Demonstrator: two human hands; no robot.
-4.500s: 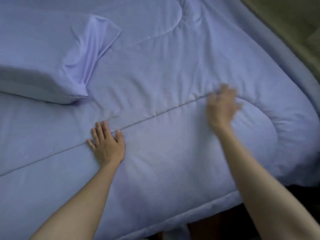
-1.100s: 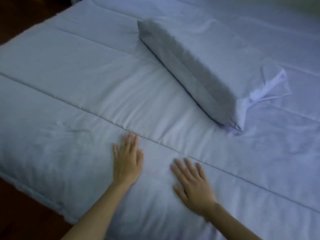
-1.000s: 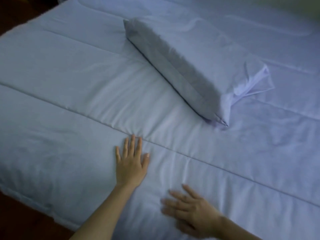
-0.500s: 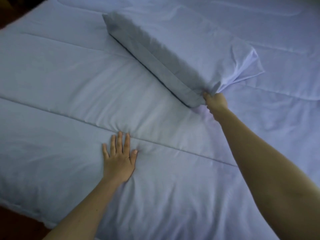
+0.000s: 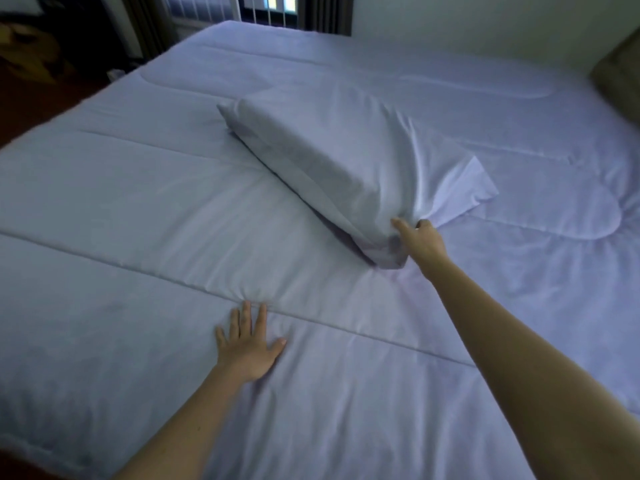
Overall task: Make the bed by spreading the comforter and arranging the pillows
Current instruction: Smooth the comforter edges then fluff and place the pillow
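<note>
A pale lavender quilted comforter (image 5: 131, 209) lies spread over the whole bed. One pillow (image 5: 329, 150) in a matching case rests diagonally on it near the middle, its loose case flap fanned out to the right. My right hand (image 5: 420, 240) grips the pillow's near corner, fingers closed into the fabric, and that end is slightly lifted. My left hand (image 5: 247, 344) lies flat on the comforter beside a stitched seam, fingers spread, holding nothing.
A window with vertical bars (image 5: 263, 8) and dark curtains stands beyond the bed's far edge. Dark floor and clutter (image 5: 31, 53) lie to the far left. A brownish cushioned object (image 5: 620, 77) sits at the right edge by the white wall.
My right hand left the comforter, reached to the pillow's near corner and closed on it; the corner now rises a little. The left hand stays flat. The view tilted up, showing the window.
</note>
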